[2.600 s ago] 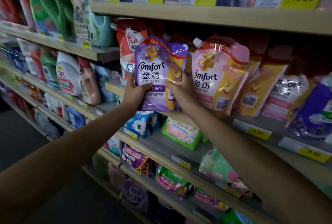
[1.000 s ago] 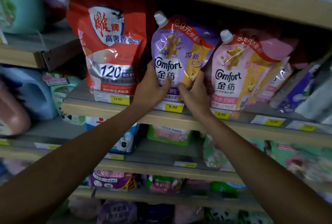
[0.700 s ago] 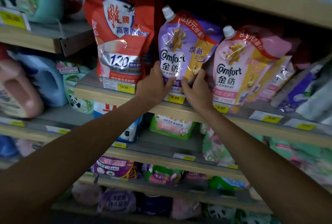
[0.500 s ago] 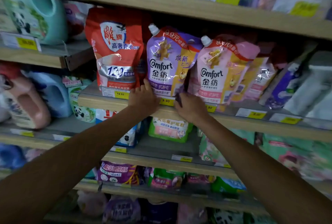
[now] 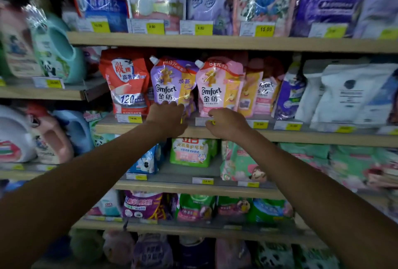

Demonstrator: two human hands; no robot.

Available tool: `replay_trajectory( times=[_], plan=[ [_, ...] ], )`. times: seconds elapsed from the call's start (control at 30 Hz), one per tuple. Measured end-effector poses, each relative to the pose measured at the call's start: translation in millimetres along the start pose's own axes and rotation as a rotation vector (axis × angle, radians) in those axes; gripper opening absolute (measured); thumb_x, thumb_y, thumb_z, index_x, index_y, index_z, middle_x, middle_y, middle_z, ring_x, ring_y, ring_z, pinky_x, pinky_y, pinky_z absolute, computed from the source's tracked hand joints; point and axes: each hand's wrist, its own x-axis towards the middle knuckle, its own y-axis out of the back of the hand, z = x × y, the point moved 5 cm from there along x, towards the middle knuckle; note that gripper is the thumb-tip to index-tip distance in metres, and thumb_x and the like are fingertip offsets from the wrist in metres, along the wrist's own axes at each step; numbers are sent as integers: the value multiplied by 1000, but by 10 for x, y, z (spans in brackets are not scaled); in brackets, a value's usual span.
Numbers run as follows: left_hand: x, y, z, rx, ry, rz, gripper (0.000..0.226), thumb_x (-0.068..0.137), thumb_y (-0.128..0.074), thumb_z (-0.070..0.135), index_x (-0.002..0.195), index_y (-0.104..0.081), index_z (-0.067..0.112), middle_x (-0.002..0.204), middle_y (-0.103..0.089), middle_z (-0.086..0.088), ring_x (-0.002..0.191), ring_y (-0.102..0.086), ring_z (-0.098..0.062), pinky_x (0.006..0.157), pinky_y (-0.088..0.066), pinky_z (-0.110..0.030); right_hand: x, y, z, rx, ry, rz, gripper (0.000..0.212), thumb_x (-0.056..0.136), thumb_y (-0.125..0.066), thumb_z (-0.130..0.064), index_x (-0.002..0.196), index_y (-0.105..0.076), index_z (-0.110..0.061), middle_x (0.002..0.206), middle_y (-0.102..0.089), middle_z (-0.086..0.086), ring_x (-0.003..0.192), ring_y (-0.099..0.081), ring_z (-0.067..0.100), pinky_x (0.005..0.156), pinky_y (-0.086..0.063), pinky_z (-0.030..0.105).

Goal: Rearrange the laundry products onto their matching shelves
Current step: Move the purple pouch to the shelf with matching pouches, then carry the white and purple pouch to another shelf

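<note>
both hands have come off the pouch. left hand (image 5: 167,118) hangs loosely spread, fingertips at the foot of the purple comfort pouch (image 5: 172,84), contact unclear; right hand (image 5: 226,123) is loose and empty by the price tag strip (image 5: 256,124) at 3 o'clock. pouch stands upright on the middle shelf (image 5: 301,136), between the red pouch (image 5: 127,83) at 9 o'clock and the pink comfort pouch (image 5: 217,87). earlier both hands clasped its lower half, so this placement looks finished; another product probably comes next.

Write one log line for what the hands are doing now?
purple Comfort pouch: upright on shelf | left hand: at base | right hand: empty
</note>
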Motion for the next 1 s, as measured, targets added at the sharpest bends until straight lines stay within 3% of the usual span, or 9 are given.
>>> replay_trajectory(
  times=[0.23,0.4,0.63,1.0],
  plan=[
    [-504,553,10,65,37,34,55,93,-39,55,127,-50,14,123,-59,-9,118,-54,-29,93,-41,-38,-440,579,-252,-13,68,79,38,97,-43,-34,122,-57,-9,115,-64,13,107,-58,32,81,-45,36],
    [-785,744,-48,68,32,49,55,92,-40,55,127,-49,14,126,-57,-9,119,-52,-28,94,-40,-39,-686,839,-500,-31,98,133,38,96,-43,-33,128,-53,-16,121,-63,12,115,-56,32,79,-40,33],
    [-1124,991,-353,22,28,117,54,92,-42,51,131,-48,14,126,-57,-10,119,-52,-31,97,-38,-41,-875,1053,-878,-121,60,148,32,96,-41,-33,114,-58,-13,112,-65,11,107,-58,31,69,-32,30],
    [-1960,976,-1458,31,1,123,58,92,-40,53,134,-44,13,130,-54,-11,122,-50,-30,99,-37,-41,-1011,1119,-2276,-136,57,167,42,97,-41,-38,131,-51,-16,116,-65,10,112,-58,32,79,-44,36]
  ],
)
